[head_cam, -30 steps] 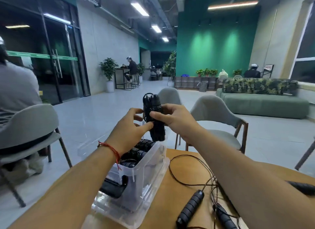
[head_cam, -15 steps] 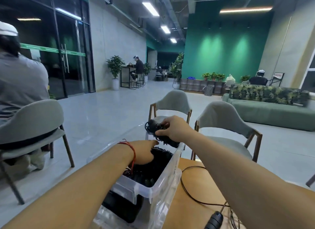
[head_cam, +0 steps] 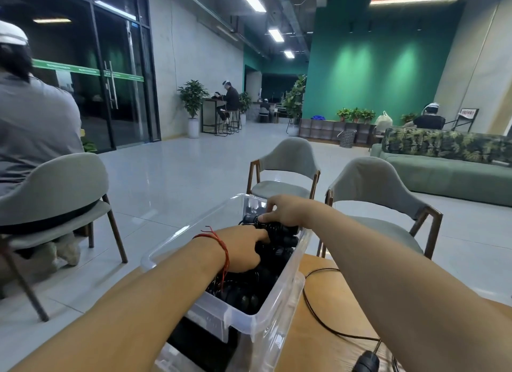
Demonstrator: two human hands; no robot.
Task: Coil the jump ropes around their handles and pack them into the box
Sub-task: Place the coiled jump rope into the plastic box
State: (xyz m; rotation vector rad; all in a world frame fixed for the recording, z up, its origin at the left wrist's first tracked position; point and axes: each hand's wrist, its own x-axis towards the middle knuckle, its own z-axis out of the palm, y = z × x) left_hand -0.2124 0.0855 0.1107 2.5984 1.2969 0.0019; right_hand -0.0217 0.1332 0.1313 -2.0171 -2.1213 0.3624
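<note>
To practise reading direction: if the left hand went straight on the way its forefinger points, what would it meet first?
Probably the coiled jump rope that the right hand grips inside the box; the left hand is close to it, though depth is unclear.

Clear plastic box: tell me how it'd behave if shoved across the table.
The clear plastic box is packed with coiled jump ropes, so it probably feels heavy and should slide rather than tip. Its thin walls may flex under a grip. The smooth wooden table likely offers little friction.
</note>
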